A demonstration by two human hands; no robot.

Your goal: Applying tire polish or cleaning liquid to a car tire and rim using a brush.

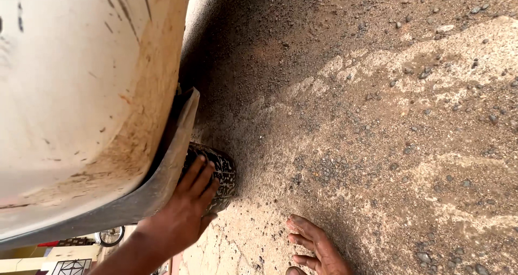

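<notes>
Right hand (318, 248) rests flat on gravel beside the tyre (218, 172) — fingers spread, empty. Left hand (189, 205) presses open-palmed on its tread under the fender (162, 167); likely heavy, stiff, best gripped at the edges.

Black tyre (216, 172) with blocky tread — cream, rust-streaked body panel (81, 91) — speckled brown gravel ground (377, 145).

Bare left hand (186, 213), bare right hand (318, 248), no sleeves
</notes>
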